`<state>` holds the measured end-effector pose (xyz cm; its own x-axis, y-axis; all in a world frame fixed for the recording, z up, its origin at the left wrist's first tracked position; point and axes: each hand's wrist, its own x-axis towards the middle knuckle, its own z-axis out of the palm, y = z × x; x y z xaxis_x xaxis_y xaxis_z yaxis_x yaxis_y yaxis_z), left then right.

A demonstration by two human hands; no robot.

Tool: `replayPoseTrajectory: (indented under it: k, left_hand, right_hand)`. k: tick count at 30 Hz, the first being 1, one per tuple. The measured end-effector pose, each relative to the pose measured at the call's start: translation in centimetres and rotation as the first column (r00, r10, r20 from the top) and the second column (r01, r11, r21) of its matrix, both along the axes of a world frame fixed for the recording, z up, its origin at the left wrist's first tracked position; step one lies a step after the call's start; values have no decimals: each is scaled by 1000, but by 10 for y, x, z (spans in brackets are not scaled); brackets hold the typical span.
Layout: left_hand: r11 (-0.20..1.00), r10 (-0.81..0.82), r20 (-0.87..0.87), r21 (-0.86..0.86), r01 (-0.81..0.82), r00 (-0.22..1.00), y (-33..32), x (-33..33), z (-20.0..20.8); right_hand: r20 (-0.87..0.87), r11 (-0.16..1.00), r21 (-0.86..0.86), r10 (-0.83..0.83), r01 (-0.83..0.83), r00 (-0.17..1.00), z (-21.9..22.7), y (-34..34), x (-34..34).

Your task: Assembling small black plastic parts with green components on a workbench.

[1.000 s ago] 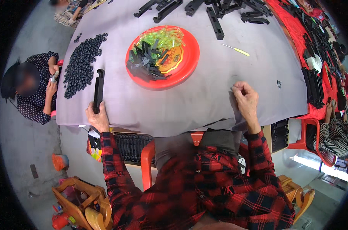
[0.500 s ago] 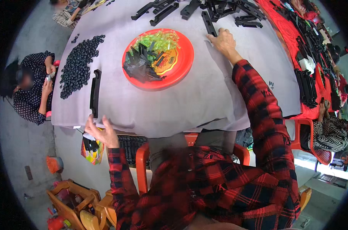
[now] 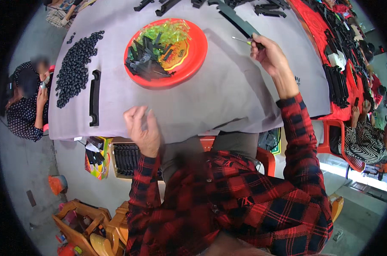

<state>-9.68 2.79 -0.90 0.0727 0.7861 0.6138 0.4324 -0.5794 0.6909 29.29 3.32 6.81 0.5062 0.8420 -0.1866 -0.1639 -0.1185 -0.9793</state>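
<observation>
My right hand, raised over the right part of the table, grips one end of a long black plastic bar. Beside those fingers juts a thin metal rod with a yellow-green part; whether the hand holds it is unclear. My left hand hovers at the near table edge, fingers loosely bent and apart, holding nothing. Between and beyond the hands, a red plate carries clear yellow-green pieces and thin dark pieces. Another black bar lies left of my left hand.
Small round black parts are heaped at the left. More black bars lie along the far side. On the right is a red-covered table with dark parts. A person in a dotted top sits at the left. Below the table stands a box of black parts.
My right hand has lifted a black bar off the cloth and drawn it nearer. My left hand has moved right, away from the bar at the left. The view has shifted slightly.
</observation>
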Motion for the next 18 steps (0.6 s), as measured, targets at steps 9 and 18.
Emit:
replayPoseTrajectory:
  k: [9,18]
  left_hand:
    - [704,-443,647,-178,688,620,32,68,52]
    - [744,-403,317,-432,509,859,28,63,10]
  right_hand:
    - [-672,813,50,457,-580,583,-18,-93,-45]
    - [-154,775,-420,451,-471,879,-28,-77,-59]
